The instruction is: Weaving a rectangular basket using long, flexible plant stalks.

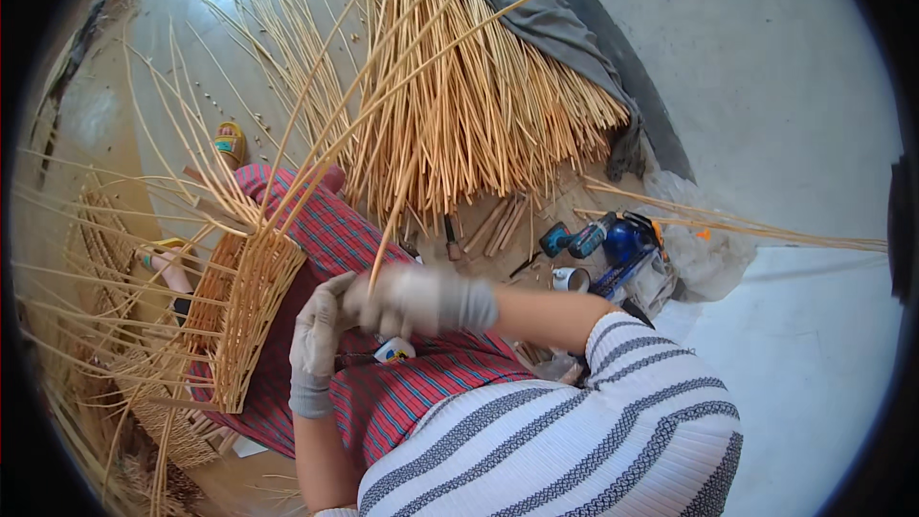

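Note:
My right hand [412, 299], in a pale grey glove, is smeared by motion in front of my lap. A peeled wicker rod [390, 230] rises out of its fingers. Against it is my gloved left hand [318, 333], its fingers curled together; what lies inside them is hidden. To the left of my hands, a partly woven wicker basket [251, 321] rests tilted against my lap. Many long rods stick out of it to the left and upward. Under my hands lies a small white object [393, 350] on the red checked cloth [431, 364].
A big bundle of wicker rods [469, 115] lies ahead, partly under a grey cloth [546, 10]. On the right are a teal power drill [579, 236], a blue tool [627, 247], a white roll [571, 280] and clear plastic [713, 263]. Short sticks [498, 225] lie near the bundle.

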Demonstrator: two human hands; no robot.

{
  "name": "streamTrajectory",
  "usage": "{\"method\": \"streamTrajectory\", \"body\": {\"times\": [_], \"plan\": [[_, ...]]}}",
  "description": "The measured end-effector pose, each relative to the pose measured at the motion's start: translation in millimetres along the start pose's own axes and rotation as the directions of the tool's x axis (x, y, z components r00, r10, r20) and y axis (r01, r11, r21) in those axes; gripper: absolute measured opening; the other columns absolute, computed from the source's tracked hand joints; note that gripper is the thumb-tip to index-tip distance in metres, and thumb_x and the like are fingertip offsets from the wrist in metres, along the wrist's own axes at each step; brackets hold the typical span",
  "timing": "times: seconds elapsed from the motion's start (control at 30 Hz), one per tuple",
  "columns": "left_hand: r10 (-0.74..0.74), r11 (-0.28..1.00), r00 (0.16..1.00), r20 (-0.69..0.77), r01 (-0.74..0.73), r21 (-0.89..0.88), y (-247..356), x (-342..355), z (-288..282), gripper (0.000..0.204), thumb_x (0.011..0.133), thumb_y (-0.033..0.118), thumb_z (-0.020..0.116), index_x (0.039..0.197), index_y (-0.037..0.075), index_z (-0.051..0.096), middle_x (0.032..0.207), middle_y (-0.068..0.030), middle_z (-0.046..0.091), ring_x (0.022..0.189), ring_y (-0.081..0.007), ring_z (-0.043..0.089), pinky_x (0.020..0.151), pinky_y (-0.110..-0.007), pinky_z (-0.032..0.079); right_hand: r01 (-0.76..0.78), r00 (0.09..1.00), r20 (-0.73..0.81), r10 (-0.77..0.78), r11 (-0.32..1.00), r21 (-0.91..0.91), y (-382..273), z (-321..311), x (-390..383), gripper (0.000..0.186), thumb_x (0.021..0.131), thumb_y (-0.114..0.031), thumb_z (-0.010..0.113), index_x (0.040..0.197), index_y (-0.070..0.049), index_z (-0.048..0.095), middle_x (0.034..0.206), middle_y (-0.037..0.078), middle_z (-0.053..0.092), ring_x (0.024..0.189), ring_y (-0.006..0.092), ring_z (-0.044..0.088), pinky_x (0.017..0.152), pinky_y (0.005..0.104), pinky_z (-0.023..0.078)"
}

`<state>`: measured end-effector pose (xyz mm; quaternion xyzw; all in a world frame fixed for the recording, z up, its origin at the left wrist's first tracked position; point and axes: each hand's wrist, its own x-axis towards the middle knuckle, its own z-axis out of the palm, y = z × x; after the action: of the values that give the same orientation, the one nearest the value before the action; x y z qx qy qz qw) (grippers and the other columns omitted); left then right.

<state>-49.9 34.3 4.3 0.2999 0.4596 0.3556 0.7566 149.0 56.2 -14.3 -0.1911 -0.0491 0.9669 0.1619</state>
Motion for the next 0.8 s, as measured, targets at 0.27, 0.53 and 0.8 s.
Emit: {"method": "streamTrajectory", "body": {"times": [0.27,0.53,0.8], "plan": [[-0.116,0.938,0.979,0.165,0.054,0.342,35.7,-78.1,-49.5,0.038,0.088,0.001,0.068,0.125,-0.002,0.060,0.100,-0.0100,0.070,0.088,-0.0143,0.067,0.078,-0.029,0.055,-0.211,0.977,-0.135,0.163,0.787,-0.580,73.6,51.8,29.7,0.037,0.100,-0.040,0.054,0.113,-0.006,0.062,0.084,0.005,0.066,0.072,0.0139,0.066,0.058,0.0254,0.054],[0.132,0.846,0.984,-0.119,-0.049,0.531,1.9,-166.9,-79.3,0.030,0.087,-0.008,0.057,0.114,0.001,0.067,0.085,-0.0082,0.067,0.071,-0.0143,0.062,0.065,-0.028,0.052,0.239,0.918,0.235,-0.319,0.919,0.313,39.5,32.0,92.1,0.049,0.100,-0.055,0.041,0.084,-0.014,0.061,0.054,-0.005,0.040,0.050,0.0128,0.038,0.049,0.0307,0.034],[0.619,0.745,0.470,-0.629,-0.097,0.660,-82.9,-214.2,-186.6,0.025,0.081,-0.011,0.051,0.095,0.003,0.065,0.090,-0.0082,0.063,0.086,-0.0176,0.062,0.078,-0.030,0.051,0.684,0.697,0.358,-0.621,0.725,-0.074,-62.7,123.6,30.4,0.037,0.105,-0.026,0.042,0.068,-0.017,0.041,0.059,-0.007,0.034,0.052,0.0069,0.033,0.049,0.0246,0.030]]}}
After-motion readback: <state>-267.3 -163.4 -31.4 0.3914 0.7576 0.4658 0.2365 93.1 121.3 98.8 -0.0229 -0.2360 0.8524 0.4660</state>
